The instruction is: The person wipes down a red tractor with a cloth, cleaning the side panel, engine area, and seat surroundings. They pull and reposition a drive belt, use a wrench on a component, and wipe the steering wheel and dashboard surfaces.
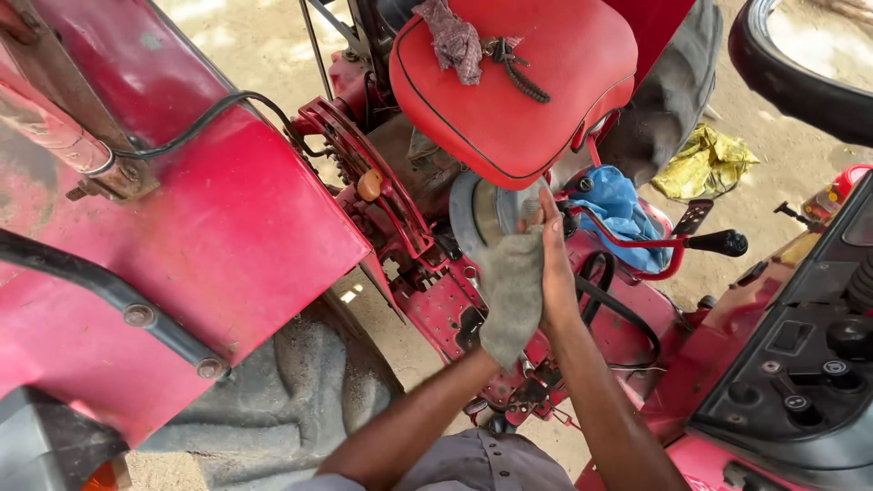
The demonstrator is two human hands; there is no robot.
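Both hands busy under the red seat (527, 82): left hand (496, 300) hidden inside a grey cloth (511, 291), apparently clutching it, right hand (553, 264) laid flat and open-fingered along the cloth's edge, both pressed toward a round grey metal disc (482, 214) just below the seat. Cloth dull, limp, dusty, hanging down over the red frame beneath the disc. On the seat, a checked rag (455, 41) and a dark beaded cord (518, 68); right of the seat, a blue plastic bag (618, 209), a crumpled yellow bag (705, 164) on sandy ground, a black-handled lever (714, 243); left of it, the red fender (209, 227).
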